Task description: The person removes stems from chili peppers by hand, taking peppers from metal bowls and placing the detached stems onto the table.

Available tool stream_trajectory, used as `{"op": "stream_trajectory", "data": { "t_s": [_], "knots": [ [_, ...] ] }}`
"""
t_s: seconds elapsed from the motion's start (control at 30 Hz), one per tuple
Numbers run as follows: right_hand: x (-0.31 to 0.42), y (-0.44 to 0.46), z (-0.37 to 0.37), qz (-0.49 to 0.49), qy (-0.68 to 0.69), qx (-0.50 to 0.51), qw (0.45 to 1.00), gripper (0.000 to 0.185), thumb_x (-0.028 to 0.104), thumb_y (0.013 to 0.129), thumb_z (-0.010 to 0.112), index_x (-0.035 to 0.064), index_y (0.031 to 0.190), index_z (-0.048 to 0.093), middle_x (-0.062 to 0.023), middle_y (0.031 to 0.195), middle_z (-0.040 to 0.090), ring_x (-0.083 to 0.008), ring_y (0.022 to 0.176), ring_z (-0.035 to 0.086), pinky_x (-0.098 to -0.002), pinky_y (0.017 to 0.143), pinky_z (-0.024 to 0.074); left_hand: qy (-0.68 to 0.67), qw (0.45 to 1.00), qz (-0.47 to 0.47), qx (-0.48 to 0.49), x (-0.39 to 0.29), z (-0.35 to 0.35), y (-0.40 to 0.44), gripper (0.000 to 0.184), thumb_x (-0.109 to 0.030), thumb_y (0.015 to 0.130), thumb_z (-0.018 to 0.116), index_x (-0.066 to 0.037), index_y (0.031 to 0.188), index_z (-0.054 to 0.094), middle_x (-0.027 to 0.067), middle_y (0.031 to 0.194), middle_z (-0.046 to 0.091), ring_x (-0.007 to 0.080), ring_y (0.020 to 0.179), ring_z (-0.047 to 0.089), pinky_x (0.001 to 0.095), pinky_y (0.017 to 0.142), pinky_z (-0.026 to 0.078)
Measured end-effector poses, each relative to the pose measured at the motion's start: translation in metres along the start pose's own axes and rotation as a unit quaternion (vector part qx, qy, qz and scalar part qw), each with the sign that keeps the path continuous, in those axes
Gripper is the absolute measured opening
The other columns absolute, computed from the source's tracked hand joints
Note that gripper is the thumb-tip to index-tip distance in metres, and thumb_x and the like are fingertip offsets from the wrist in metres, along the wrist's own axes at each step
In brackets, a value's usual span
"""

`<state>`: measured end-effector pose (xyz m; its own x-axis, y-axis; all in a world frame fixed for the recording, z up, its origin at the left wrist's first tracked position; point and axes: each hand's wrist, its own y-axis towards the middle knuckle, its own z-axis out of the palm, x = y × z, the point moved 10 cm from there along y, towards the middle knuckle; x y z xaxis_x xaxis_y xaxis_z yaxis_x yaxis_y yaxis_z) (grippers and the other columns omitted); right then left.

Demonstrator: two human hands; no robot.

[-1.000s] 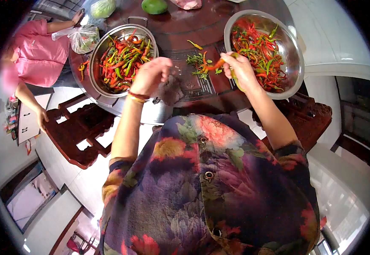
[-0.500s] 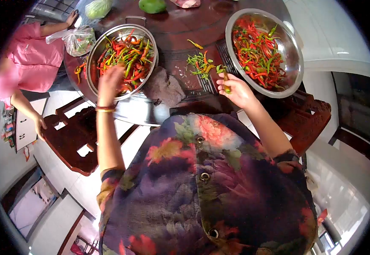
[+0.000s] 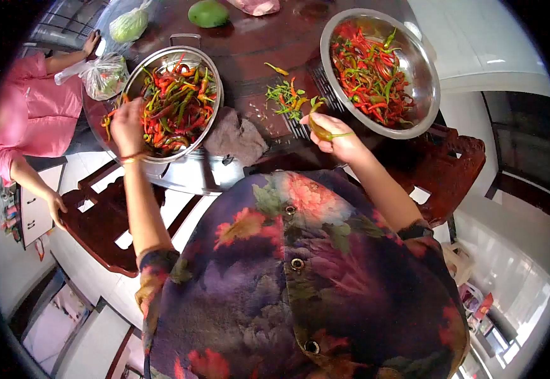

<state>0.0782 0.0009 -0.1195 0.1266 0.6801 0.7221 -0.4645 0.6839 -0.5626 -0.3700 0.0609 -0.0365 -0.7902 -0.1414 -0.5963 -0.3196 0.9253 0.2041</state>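
Note:
My left hand (image 3: 127, 129) is at the left side of a steel pot (image 3: 219, 117) with a loop handle, piled with red and green chili peppers (image 3: 177, 104). Its fingers are curled downward; whatever they grip is hidden beneath the hand. A few chili peppers (image 3: 107, 123) lie just outside that pot. Between the thumb and fingers of my right hand (image 3: 339, 140) is a greenish chili pepper (image 3: 319, 129). Beside this hand lies a small heap of green stems and a few peppers (image 3: 286, 98). To the right, a wide steel bowl (image 3: 430, 95) holds mostly red chili peppers (image 3: 376, 79).
A brown cloth (image 3: 237, 138) lies by the pot. Farther back are a green mango-like fruit (image 3: 208, 13), bagged greens (image 3: 128, 25) and another plastic bag (image 3: 104, 76). A person in pink (image 3: 51, 104) stands at the left, touching a carved wooden chair (image 3: 101, 221).
My left hand has moved left across the pot to its far side. The pepper in my right hand has turned from upright to slanting. The whole view has shifted slightly.

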Motion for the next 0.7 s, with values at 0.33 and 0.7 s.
{"op": "stream_trajectory", "data": {
  "t_s": [0.33,0.7],
  "knots": [
    [-0.027,0.004,0.062,0.109,0.058,0.125,0.985,0.037,0.037,0.09,0.042,0.0052,0.098,0.058,0.0001,0.063,0.051,-0.0053,0.045,0.039,-0.0183,0.041,0.0263,-0.489,0.784,-0.05,0.379,-0.199,0.196,-0.152,0.018,-0.016,0.087,0.055,0.0,0.092,0.059,0.0004,0.085,0.059,0.0074,0.079,0.052,0.0217,0.074,0.042],
    [0.016,0.004,0.061,-0.124,-0.085,0.06,0.987,0.021,0.014,0.087,0.052,0.0046,0.106,0.055,-0.0004,0.07,0.054,-0.0055,0.054,0.05,-0.019,0.049,0.0422,-0.212,0.972,0.035,0.097,-0.209,0.123,-0.116,0.028,-0.023,0.081,0.06,0.0,0.066,0.055,0.0143,0.056,0.052,0.0273,0.048,0.05,0.0343,0.046,0.039]
  ]
}}
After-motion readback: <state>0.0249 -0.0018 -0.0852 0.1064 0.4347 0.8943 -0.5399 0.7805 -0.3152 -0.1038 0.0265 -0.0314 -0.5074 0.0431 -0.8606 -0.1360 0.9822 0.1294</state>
